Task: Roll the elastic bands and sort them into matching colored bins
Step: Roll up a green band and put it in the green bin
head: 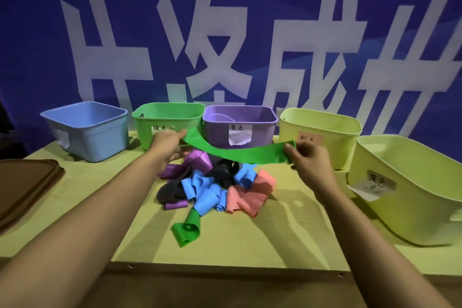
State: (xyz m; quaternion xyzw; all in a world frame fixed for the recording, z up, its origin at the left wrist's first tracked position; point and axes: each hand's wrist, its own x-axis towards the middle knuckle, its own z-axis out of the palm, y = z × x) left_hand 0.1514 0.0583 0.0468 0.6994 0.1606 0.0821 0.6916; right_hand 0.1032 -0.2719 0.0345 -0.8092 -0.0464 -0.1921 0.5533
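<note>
- Green band (240, 154) held stretched out flat in the air above the pile (212, 187) on the desk (287, 227), sagging a little in the middle.
- Left hand (168, 146) pinches the band's left end, just in front of the green bin (167, 124); right hand (308, 160) pinches the right end between thumb and fingers, a small fold already turned over there.
- Judged step: starting the roll from the right end. Nothing rolled yet beyond that fold.
- Pile beneath holds loose purple, blue, dark and pink bands, tangled; a second green band (187, 229) lies apart, nearer the person, partly curled.
- Bins along the back: blue (87, 132), green, purple (240, 124), then two pale yellow ones (320, 132) (405, 190) with paper labels.
- Risks: the band is springy, so a slack pinch lets the roll uncoil; an end slipping free could snap back into the pile and mix in.
- Roll started skewed gives a cone that unwinds once dropped in the bin.
</note>
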